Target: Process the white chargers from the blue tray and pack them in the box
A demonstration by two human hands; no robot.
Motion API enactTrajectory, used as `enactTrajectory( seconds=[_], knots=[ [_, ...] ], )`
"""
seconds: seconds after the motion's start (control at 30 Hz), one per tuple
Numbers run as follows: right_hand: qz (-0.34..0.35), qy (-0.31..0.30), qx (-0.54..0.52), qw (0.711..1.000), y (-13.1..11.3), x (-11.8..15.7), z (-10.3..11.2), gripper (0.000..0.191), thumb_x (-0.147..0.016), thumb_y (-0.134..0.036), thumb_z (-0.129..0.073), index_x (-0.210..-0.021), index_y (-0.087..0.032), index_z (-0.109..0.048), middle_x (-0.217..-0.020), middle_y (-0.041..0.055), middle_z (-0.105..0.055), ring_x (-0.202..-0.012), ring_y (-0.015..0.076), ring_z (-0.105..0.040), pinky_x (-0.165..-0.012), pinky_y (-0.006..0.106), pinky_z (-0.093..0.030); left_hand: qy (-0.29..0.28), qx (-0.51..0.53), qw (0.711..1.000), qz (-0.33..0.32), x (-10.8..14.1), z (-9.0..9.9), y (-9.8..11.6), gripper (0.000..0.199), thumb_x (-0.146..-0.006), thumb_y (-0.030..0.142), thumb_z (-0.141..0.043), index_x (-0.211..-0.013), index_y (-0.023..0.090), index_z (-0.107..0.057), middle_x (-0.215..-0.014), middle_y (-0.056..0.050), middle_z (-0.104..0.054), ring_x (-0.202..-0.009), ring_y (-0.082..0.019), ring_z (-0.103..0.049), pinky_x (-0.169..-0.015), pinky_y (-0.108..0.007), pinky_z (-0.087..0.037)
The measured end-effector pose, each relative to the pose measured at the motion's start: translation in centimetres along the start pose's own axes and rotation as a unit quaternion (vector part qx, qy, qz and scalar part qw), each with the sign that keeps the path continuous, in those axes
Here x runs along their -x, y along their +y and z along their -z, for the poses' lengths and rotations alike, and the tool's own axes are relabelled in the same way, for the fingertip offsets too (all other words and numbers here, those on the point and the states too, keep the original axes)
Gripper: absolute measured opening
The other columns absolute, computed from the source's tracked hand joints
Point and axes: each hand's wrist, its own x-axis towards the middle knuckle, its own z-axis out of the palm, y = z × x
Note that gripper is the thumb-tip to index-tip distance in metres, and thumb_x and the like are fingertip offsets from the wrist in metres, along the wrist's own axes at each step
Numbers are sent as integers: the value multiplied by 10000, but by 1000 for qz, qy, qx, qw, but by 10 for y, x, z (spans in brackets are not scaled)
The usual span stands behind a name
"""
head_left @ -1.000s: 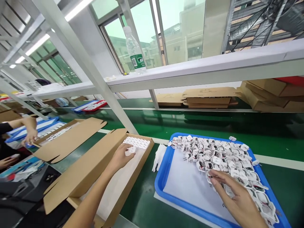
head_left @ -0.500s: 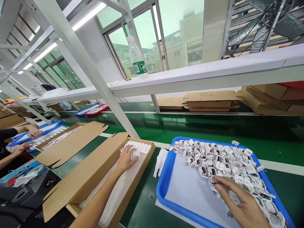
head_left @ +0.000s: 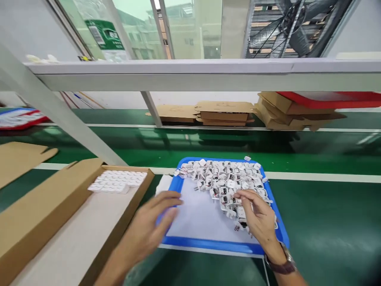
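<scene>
My left hand [head_left: 151, 222] hovers over the left edge of a blue tray [head_left: 214, 243], fingers spread and holding nothing. At the tray's right side, my right hand [head_left: 260, 216], a watch on its wrist, has thumb and fingers closed on a white plug housing [head_left: 236, 195] in the pile. Many open white plug housings [head_left: 205, 174] with dark parts inside and metal prongs cover the back and right of the tray. To the left, a long cardboard box [head_left: 119, 222] holds neat rows of white pieces [head_left: 117, 180] at its far end.
A white glove [head_left: 163, 184] lies between box and tray, partly hidden. A slanted metal post [head_left: 77, 129] rises behind the box, and a shelf beam [head_left: 184, 81] crosses above the bench. Stacked cardboard boxes [head_left: 224, 113] and a red tray [head_left: 330, 99] sit at the back.
My left hand has left the white pieces in the box and come right to the tray. My right hand stays at the housings, its fingers now closed. The view has turned right.
</scene>
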Motion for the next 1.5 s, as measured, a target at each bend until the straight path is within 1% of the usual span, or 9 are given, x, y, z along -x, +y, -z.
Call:
enactTrajectory(
  seconds=[0.13,0.27,0.5,0.63,0.8,0.97,1.1,1.33,1.5],
  knots=[
    [-19,11,20,1000,4,-1,1,212,-1030,-300,-582,-1148,-218,-737,-933,67,-805,-898,219,-762,-874,382,-618,-118,-18,987,-104,-21,-100,26,230,-996,194,-548,-1178,221,-686,-1085,-107,-743,-957,-285,-727,-792,-383,-613],
    [-20,6,27,999,5,-3,1,211,-1033,-309,-578,-1135,-207,-732,-920,72,-802,-872,217,-760,-865,384,-623,-124,-11,987,-100,-37,-141,30,154,-959,126,-547,-1011,194,-675,-1003,-117,-704,-932,-309,-696,-700,-383,-595],
    [-14,-45,21,999,1,-3,1,211,-1035,-281,-576,-1160,-236,-740,-989,77,-785,-950,228,-747,-883,385,-613,-149,120,980,-53,-41,-101,18,138,-1013,235,-536,-929,228,-646,-1002,-59,-689,-943,-214,-687,-807,-319,-599],
    [31,-160,14,986,-5,2,-3,387,-950,-282,-725,-1336,-298,-694,-1194,87,-733,-1017,241,-722,-906,389,-617,-157,353,918,90,-40,-81,22,221,-1061,378,-485,-954,227,-605,-1166,-84,-665,-988,-199,-688,-754,-299,-626],
    [97,-183,-35,978,-8,10,-14,462,-968,-214,-711,-1400,-363,-644,-1242,76,-719,-1067,244,-711,-896,392,-627,-125,464,872,94,-38,-82,40,228,-1006,417,-615,-924,218,-690,-1264,-127,-665,-1245,-283,-647,-963,-412,-626],
    [70,-146,-72,984,-7,9,-11,349,-989,-182,-669,-1301,-333,-709,-1145,71,-795,-1068,250,-737,-917,419,-629,-107,539,823,143,-39,-87,41,326,-970,462,-671,-1219,262,-736,-1264,-118,-736,-1112,-285,-738,-893,-448,-670],
    [40,-221,-138,965,-12,6,-5,315,-987,-207,-676,-1266,-343,-729,-1231,88,-763,-1176,277,-707,-997,481,-603,-170,571,783,181,-37,-91,31,441,-901,468,-760,-1305,294,-733,-1335,-103,-741,-1190,-312,-717,-940,-468,-642],
    [91,-220,-68,969,-11,2,-9,470,-965,-47,-588,-1268,-377,-729,-1177,76,-710,-1107,252,-692,-894,423,-610,-67,472,871,122,-30,-99,18,353,-907,391,-759,-1239,272,-785,-1174,-110,-773,-1062,-278,-727,-958,-452,-609],
    [128,-202,16,971,-8,10,-13,528,-951,-44,-600,-1380,-348,-648,-1197,90,-711,-1089,268,-701,-906,434,-599,-36,500,856,124,-23,-104,18,308,-903,372,-773,-1189,261,-792,-1154,-109,-728,-1056,-257,-712,-924,-396,-615]
  ],
)
